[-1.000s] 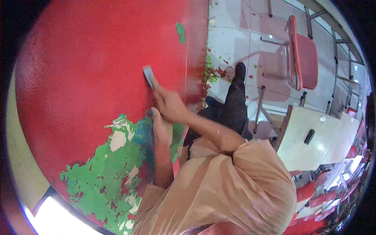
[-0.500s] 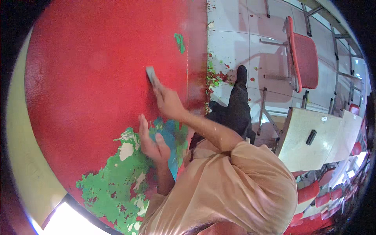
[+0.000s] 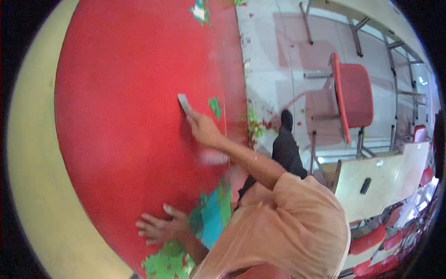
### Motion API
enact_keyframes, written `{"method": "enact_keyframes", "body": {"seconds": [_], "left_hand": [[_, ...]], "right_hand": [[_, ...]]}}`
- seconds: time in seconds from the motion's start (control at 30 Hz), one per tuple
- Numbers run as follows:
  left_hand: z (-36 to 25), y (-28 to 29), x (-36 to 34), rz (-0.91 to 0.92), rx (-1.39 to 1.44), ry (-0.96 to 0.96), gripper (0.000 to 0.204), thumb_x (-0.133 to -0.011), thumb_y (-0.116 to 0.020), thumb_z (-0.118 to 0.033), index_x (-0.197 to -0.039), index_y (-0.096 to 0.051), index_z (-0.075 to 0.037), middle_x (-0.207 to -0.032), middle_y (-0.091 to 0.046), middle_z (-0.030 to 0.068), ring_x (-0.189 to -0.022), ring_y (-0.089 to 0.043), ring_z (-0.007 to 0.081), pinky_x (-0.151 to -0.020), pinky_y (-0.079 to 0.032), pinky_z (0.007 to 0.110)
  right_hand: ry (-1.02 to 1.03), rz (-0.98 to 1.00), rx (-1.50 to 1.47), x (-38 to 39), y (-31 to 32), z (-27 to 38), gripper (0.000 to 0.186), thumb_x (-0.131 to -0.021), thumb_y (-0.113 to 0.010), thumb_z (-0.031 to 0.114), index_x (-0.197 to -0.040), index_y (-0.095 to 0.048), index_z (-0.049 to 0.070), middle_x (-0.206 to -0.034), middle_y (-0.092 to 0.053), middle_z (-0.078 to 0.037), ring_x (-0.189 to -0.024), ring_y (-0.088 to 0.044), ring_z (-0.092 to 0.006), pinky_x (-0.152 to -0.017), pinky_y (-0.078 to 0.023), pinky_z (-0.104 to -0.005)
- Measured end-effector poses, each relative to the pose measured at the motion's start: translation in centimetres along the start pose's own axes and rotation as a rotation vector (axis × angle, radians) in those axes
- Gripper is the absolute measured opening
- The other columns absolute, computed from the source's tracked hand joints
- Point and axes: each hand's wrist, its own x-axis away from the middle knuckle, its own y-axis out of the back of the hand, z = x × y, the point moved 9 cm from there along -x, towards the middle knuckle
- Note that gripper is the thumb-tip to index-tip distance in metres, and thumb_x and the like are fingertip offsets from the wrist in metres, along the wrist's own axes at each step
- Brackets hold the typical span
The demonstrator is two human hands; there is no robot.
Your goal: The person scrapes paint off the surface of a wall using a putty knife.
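My right hand (image 3: 205, 131) grips a scraper (image 3: 184, 103) with a flat grey blade. The blade is at the red painted wall (image 3: 125, 93), just left of a small bare green patch (image 3: 214, 107). Whether the edge touches the paint is hard to tell. Lower in the picture, my left hand (image 3: 162, 228) lies against the red wall, its fingers spread and nothing in them. Below and beside its wrist, a larger stripped patch shows green (image 3: 167, 265) and blue (image 3: 211, 216) under the red.
Paint flakes (image 3: 255, 126) lie on the white tiled floor (image 3: 265, 56) along the wall's foot, near a black shoe (image 3: 286, 120). A red chair (image 3: 355, 95) stands to the right, with pale tables (image 3: 369, 186) below it. A yellowish wall strip (image 3: 35, 186) borders the left.
My left hand, lifted beforehand with its fingers together, now rests spread on the red wall. The scraper has moved up level with the small green patch. The whole view has shifted.
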Motion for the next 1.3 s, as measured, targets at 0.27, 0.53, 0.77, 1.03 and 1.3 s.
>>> {"method": "enact_keyframes", "body": {"seconds": [0.27,0.53,0.77,1.03,1.3], "left_hand": [[0.1,-0.4,0.3,-0.098,-0.055,0.053,0.061,-0.085,-0.049,-0.047,-0.13,-0.045,-0.007,-0.139,-0.037,0.017,-0.128,-0.033,0.038,-0.107,-0.011,0.053],[-2.1,-0.7,-2.7,0.011,-0.085,0.119,0.067,-0.082,-0.051,-0.05,-0.136,-0.039,-0.013,-0.145,-0.024,0.0206,-0.131,-0.018,0.0475,-0.098,-0.009,0.069],[-4.4,-1.4,-8.5,0.087,-0.115,0.208,0.07,-0.081,-0.049,-0.053,-0.139,-0.035,-0.016,-0.148,-0.008,0.0223,-0.132,-0.005,0.0527,-0.091,-0.009,0.074],[-8.5,-1.4,-16.2,0.03,0.018,0.296,0.08,-0.083,-0.048,-0.053,-0.143,-0.021,-0.007,-0.147,0.001,0.0261,-0.133,0.007,0.0501,-0.096,0.01,0.067],[-14.1,-2.4,-24.0,0.042,-0.049,0.275,0.079,-0.085,-0.045,-0.052,-0.143,-0.019,-0.005,-0.147,0.0,0.0265,-0.134,0.002,0.048,-0.097,0.007,0.067]], "right_hand": [[-0.328,0.398,-0.023,-5.2,-1.1,-3.3,0.047,-0.096,-0.03,0.013,-0.142,-0.022,0.011,-0.141,-0.034,-0.014,-0.129,-0.033,-0.0194,-0.106,-0.026,-0.0307],[-0.234,0.266,0.141,-12.9,0.1,-4.9,0.047,-0.095,-0.033,0.022,-0.142,-0.024,0.019,-0.13,-0.046,-0.018,-0.106,-0.057,-0.0251,-0.09,-0.043,-0.0365],[-0.304,0.254,-0.026,-17.6,0.0,-8.0,0.049,-0.096,-0.036,0.026,-0.142,-0.025,0.015,-0.077,-0.059,-0.009,-0.055,-0.054,-0.0182,-0.053,-0.047,-0.0326],[-0.461,0.289,0.08,-25.4,2.7,-7.0,0.044,-0.095,-0.034,0.021,-0.138,-0.031,0.016,-0.113,-0.053,-0.027,-0.108,-0.054,-0.0338,-0.09,-0.043,-0.041],[-0.487,0.419,0.062,-29.5,3.7,-9.7,0.049,-0.092,-0.038,0.012,-0.14,-0.027,0.014,-0.133,-0.04,-0.02,-0.122,-0.042,-0.0314,-0.101,-0.034,-0.0368]]}}
